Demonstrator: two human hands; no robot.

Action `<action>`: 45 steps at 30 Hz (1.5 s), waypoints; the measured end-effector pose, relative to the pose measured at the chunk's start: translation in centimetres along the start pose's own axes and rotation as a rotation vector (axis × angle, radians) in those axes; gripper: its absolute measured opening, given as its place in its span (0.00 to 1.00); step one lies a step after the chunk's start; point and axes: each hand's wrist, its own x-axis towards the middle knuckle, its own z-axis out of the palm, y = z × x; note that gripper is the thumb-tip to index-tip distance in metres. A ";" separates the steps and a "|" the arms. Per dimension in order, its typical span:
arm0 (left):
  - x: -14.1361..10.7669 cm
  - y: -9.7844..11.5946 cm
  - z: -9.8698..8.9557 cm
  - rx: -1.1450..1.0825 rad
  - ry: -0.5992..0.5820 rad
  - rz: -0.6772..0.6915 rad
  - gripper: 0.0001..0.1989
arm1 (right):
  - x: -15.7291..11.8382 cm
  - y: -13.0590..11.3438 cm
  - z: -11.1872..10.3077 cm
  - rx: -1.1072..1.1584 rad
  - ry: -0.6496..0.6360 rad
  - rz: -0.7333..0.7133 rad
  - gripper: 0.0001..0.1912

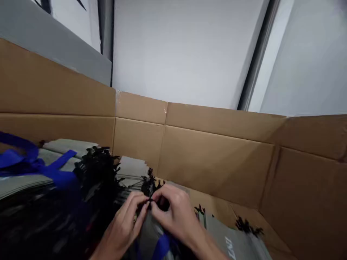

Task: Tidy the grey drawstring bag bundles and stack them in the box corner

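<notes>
My left hand (126, 225) and my right hand (175, 216) meet low in the middle of the view, their fingertips pinching a small black frayed tuft (149, 195) at the edge of a grey sheet (150, 231). The tuft's exact material is too small to tell. A larger black tuft mass (97, 173) rises to the left of my hands, beside a blue strap (58, 171) lying over a stack of grey sheets (59, 148). A grey printed sheet (230, 238) lies to the right of my right hand, with a black tuft (248, 226) on it.
All of this lies inside a brown cardboard box (217, 162), whose walls and folded flaps run across the view. Its bare floor shows at lower right. Behind the rim stand a pale wall (176, 54), a dark upright post (105, 25) and a grey panel (54, 50).
</notes>
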 end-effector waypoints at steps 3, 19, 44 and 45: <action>0.1 0.5 0.0 0.011 0.037 0.014 0.08 | -0.2 -0.3 0.0 0.008 -0.015 0.025 0.06; 0.0 0.9 -0.6 -0.197 0.070 -0.034 0.16 | 2.0 -1.3 -1.4 0.150 -0.238 0.266 0.08; 1.1 1.1 0.9 -0.304 0.049 -0.367 0.06 | 2.0 -1.1 -0.5 0.333 -0.216 0.575 0.07; 1.0 1.1 1.0 -0.299 0.057 -0.370 0.06 | 1.9 -1.2 -0.5 0.317 -0.201 0.580 0.08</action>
